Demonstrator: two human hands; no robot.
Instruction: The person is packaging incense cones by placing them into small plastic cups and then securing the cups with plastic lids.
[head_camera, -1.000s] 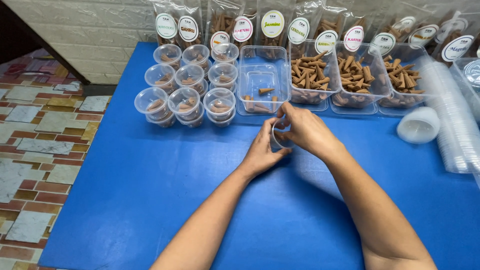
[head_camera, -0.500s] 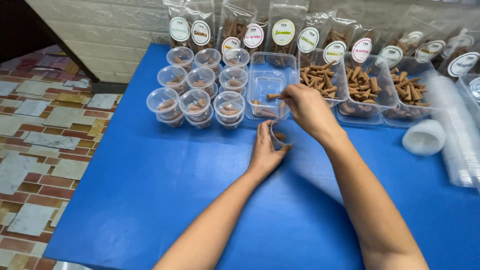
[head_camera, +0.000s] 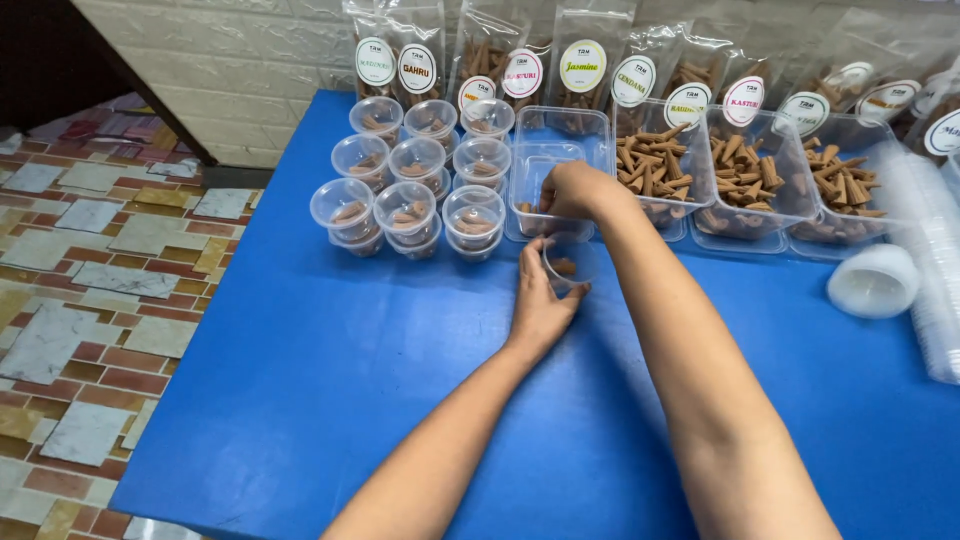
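Two bare hands at a blue table (head_camera: 300, 400) — one on a small cup, one in a clear tub.

The left hand (head_camera: 540, 300) cradles a small clear cup (head_camera: 567, 265) that stands on the table near the middle, fingers curled round its left side; a brown piece lies inside. The right hand (head_camera: 570, 190) reaches just beyond it into a nearly empty clear tub (head_camera: 555, 150), fingers bent down at the near wall — whether they pinch anything cannot be told. Left of the tub stand filled, lidded cups (head_camera: 415, 180) in rows of three. To its right, two tubs of brown sticks (head_camera: 750, 175). Labelled bags (head_camera: 580, 60) line the far wall, and stacked clear lids (head_camera: 930, 250) lie at the right edge.
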